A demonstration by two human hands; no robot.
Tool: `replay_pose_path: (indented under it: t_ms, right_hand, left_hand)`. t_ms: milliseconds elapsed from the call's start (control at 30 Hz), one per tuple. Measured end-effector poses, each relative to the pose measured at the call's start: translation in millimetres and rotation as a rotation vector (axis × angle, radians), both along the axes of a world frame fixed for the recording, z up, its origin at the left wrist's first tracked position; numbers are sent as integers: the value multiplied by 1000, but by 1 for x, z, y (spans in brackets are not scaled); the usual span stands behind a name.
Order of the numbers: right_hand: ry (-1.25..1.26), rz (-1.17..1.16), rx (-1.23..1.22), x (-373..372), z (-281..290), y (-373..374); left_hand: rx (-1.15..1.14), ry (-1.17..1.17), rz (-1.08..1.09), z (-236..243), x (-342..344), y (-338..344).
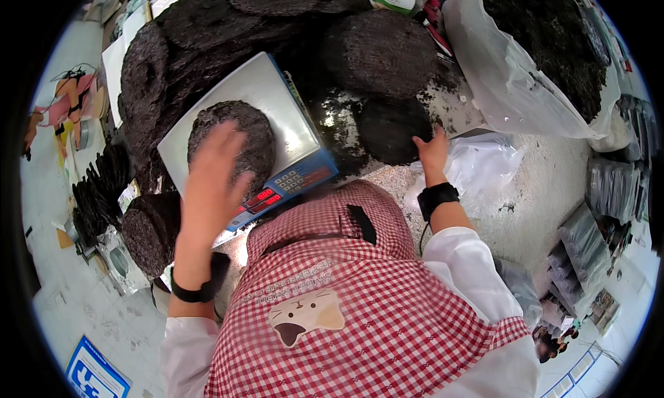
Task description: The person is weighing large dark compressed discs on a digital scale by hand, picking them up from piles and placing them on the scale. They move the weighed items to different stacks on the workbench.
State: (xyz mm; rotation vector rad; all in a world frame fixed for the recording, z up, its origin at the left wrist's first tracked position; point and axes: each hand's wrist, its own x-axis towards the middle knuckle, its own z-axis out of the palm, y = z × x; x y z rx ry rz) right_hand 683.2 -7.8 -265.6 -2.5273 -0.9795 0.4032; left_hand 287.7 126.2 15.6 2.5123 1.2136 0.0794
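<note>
A digital scale [299,138] with a steel plate and blue body stands in front of me, its red digits lit. On its plate lies a round, dark cake [257,131] of what looks like dried seaweed. My left hand [220,166] is over this cake, fingers stretched out and slightly blurred; whether it presses down I cannot tell. To the right of the scale, a thinner black disc [391,131] of the same stuff lies on the table. My right hand [432,152] is at that disc's right edge, thumb and fingers apart.
Large dark round cakes [200,24] are heaped behind the scale, with another stack [149,232] at its left. A big white bag [494,73] full of dark loose seaweed stands at the far right. Clear plastic [484,163] lies beside my right wrist. Packed bundles [612,190] sit farther right.
</note>
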Motion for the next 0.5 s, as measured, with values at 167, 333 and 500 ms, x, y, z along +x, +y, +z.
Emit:
replay_pose_path:
  t_ms: [167, 333, 500]
  right_hand:
    - [-117, 65, -89, -11, 24, 17]
    - [-73, 129, -156, -7, 21, 30]
    - [-121, 350, -37, -21, 30, 30]
  left_hand:
    - [-409, -37, -687, -49, 168, -32]
    - [-203, 195, -378, -176, 259, -56]
    - [-18, 400, -341, -259, 239, -50]
